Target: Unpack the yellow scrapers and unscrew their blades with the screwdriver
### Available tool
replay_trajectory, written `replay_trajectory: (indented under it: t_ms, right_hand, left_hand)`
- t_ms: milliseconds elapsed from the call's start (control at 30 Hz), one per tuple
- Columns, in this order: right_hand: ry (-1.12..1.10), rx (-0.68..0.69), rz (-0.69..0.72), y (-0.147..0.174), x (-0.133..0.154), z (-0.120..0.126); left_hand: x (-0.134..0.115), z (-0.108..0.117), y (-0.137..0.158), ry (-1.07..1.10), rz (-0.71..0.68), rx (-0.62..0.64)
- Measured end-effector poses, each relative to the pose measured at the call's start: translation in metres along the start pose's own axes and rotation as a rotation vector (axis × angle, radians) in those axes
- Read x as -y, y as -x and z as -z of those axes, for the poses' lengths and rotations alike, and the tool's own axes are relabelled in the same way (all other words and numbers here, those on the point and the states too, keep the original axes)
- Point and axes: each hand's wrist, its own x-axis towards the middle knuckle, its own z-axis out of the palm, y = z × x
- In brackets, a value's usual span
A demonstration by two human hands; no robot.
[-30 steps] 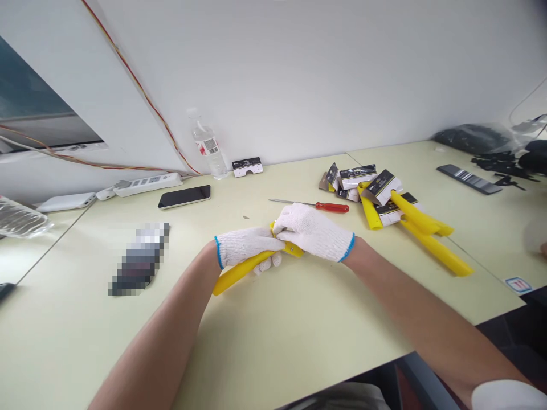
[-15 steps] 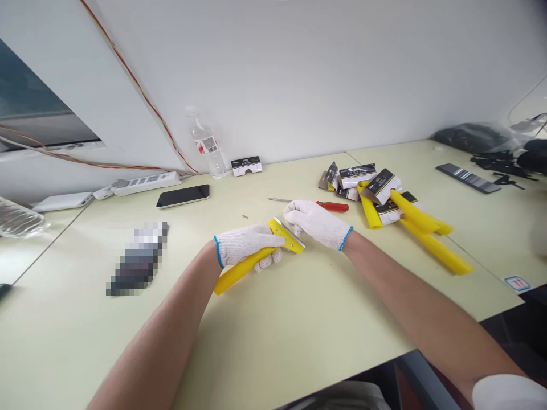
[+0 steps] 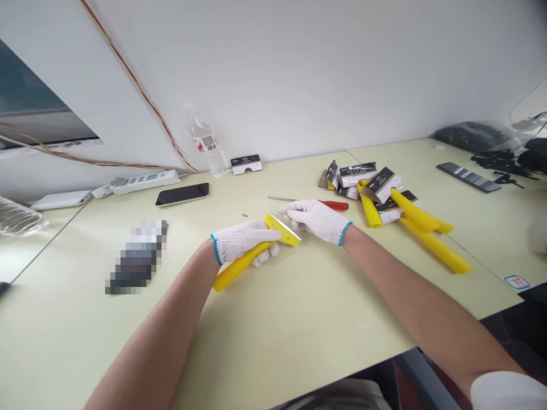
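Observation:
In the head view my left hand, in a white knit glove, is closed around the handle of a yellow scraper. The scraper's head points up and to the right, with a metal blade along its edge and small screws on its face. My right hand, gloved alike, is just right of the blade, slightly apart from it. Its index finger stretches out to the left, the thumb sits under it, and nothing shows between them. Behind that hand lies a screwdriver with a red handle, its shaft partly hidden.
Several more yellow scrapers with black-and-white card sleeves lie in a pile at the right. A phone, a bottle, a power strip and a card sleeve line the wall side. A tiny metal piece lies behind my left hand.
The scraper in my left hand has shifted slightly left and up. My right hand's fingers have come away from the blade edge, and the index finger is straighter.

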Motion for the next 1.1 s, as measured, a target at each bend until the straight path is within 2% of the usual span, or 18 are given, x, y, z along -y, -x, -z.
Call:
replay_trajectory:
  t_ms: [100, 267, 467, 567, 667, 800, 1000, 1100]
  right_hand:
    - [0.156, -0.035, 0.006, 0.001, 0.002, 0.003]
    - [0.272, -0.058, 0.029, 0.0, 0.0, 0.008]
    - [0.492, -0.12, 0.246, 0.002, 0.006, 0.005]
    - [0.567, -0.153, 0.304, 0.006, 0.011, -0.003]
    - [0.517, -0.161, 0.297, 0.01, 0.015, -0.013]
    - [0.336, -0.195, 0.281, 0.014, 0.019, -0.021]
    - [0.072, -0.232, 0.259, 0.013, 0.018, -0.022]
    - [-0.07, -0.212, 0.225, 0.01, 0.013, -0.02]
  left_hand:
    - [0.002, 0.001, -0.001, -0.005, 0.014, 0.025]
    - [-0.007, -0.003, 0.0, -0.003, 0.024, 0.02]
    - [-0.013, -0.008, 0.002, -0.066, 0.029, -0.069]
    - [-0.02, -0.014, 0.002, -0.112, 0.067, -0.14]
    - [-0.026, -0.019, 0.0, -0.138, 0.066, -0.198]
    - [-0.028, -0.021, -0.003, -0.21, 0.008, -0.309]
    - [-0.029, -0.028, -0.008, -0.296, -0.064, -0.488]
    - [-0.032, -0.033, -0.009, -0.357, -0.154, -0.567]
